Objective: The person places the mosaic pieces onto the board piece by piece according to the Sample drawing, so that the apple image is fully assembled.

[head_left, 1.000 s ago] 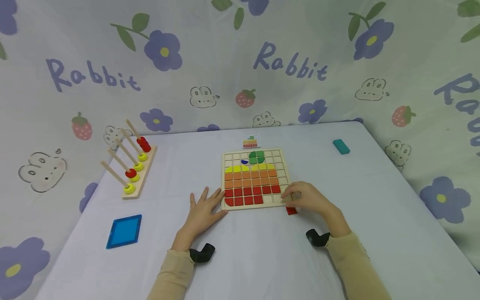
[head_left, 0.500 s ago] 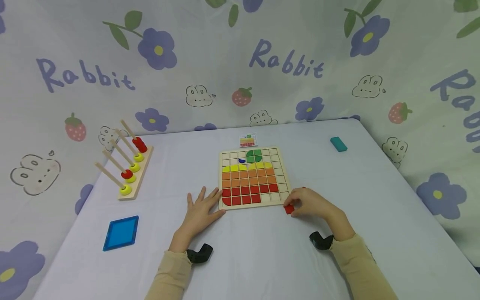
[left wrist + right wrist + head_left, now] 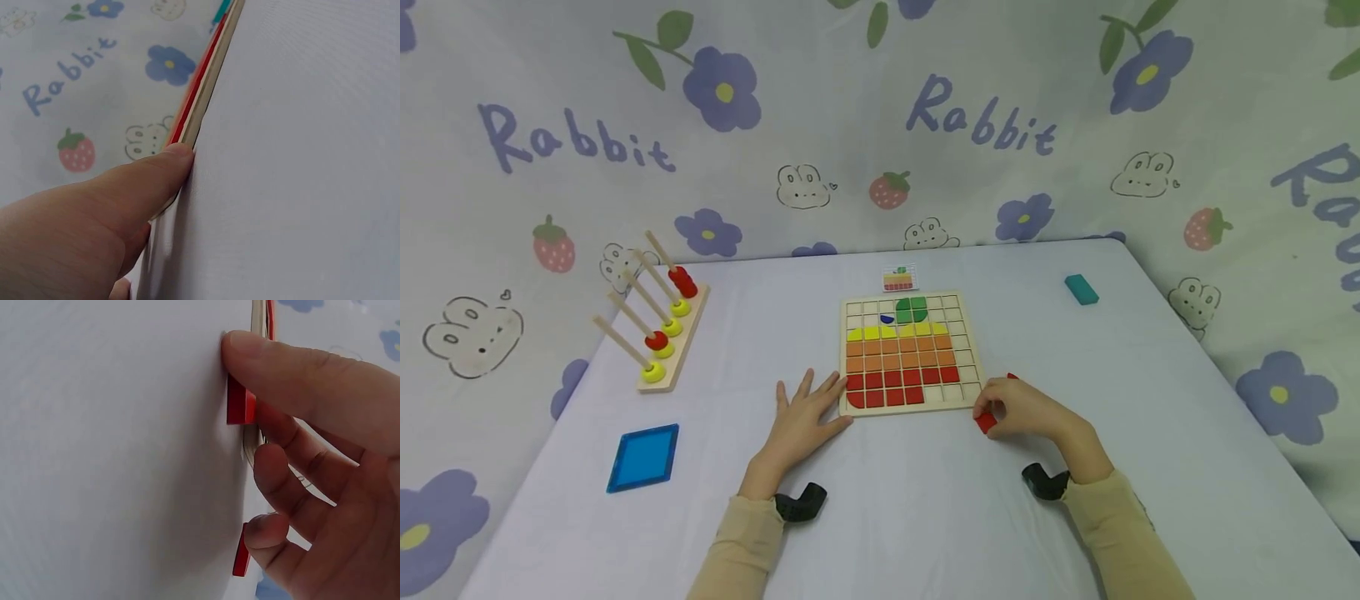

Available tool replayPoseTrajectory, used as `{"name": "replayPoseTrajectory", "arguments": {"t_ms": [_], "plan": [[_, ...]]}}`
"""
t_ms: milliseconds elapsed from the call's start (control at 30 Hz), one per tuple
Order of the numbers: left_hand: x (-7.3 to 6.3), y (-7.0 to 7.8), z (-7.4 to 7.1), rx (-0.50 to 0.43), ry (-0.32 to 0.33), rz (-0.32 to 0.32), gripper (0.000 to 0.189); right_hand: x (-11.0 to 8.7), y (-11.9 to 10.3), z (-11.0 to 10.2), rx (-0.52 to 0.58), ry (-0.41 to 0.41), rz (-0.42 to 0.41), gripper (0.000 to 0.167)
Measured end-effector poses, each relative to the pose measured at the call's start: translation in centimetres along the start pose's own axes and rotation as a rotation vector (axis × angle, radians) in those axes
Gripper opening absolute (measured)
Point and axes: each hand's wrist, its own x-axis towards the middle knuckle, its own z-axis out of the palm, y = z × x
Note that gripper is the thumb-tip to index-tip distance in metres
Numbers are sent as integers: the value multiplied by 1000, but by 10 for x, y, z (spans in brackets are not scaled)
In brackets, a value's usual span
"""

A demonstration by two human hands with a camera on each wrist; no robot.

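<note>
My left hand (image 3: pixel 805 425) lies with fingers spread at the front left corner of a wooden grid board (image 3: pixel 958 402); in the left wrist view its thumb (image 3: pixel 156 165) touches the board's edge. Colored tiles fill much of the grid: green on top, then yellow, orange and red rows, plus a small blue piece (image 3: pixel 887 319). Just off the front right corner, my right hand (image 3: pixel 1026 412) pinches a red square tile (image 3: pixel 237 403) between thumb and forefinger. Another red tile (image 3: pixel 241 550) sits by the little finger, mostly hidden by the hand in the head view.
Behind the board stands a small picture card (image 3: pixel 899 277). A teal block (image 3: pixel 1082 289) lies at the back right. On the left are a peg stand (image 3: pixel 679 354) with red and yellow beads and a blue square tray (image 3: pixel 643 458). A printed cloth hangs behind.
My right hand has moved from the board's right front edge to just off its corner and taken hold of the red tile there. The left hand has stayed put.
</note>
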Motion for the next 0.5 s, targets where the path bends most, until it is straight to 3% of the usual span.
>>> {"name": "replayPoseTrajectory", "arguments": {"t_ms": [267,500], "plan": [[-4,-2,-1,-4,-7,3,66,-2,-4,4,16,-45,52,23],[-2,-2,-1,-4,18,27,65,6,-11,1,35,-24,34,21]]}}
